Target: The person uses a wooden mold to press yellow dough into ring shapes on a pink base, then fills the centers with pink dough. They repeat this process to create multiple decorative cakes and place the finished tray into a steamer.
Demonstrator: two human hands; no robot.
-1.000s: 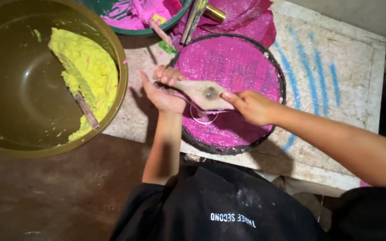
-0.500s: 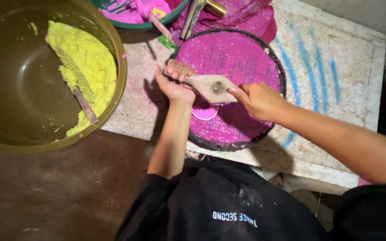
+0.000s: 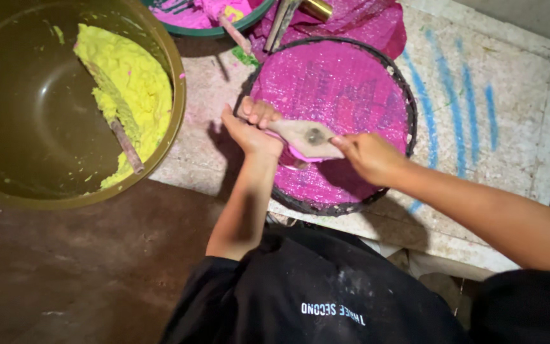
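Both hands grip the flat scraper [image 3: 305, 136]: left hand [image 3: 249, 127] closed on its tip, right hand [image 3: 369, 156] on its handle, over the pink-coated round tray [image 3: 402, 95]; yellow paste [image 3: 128, 89] sits unused.

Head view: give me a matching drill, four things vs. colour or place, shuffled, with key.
Things:
1. paste
2. round tray
3. stripes
4. scraper

Colour or place:
A. blue, on the white slab right of the tray
B. held between the left hand and right hand
C. yellow, heaped in the olive basin
D. magenta inside, dark rim

Pairs: 1-C, 2-D, 3-A, 4-B
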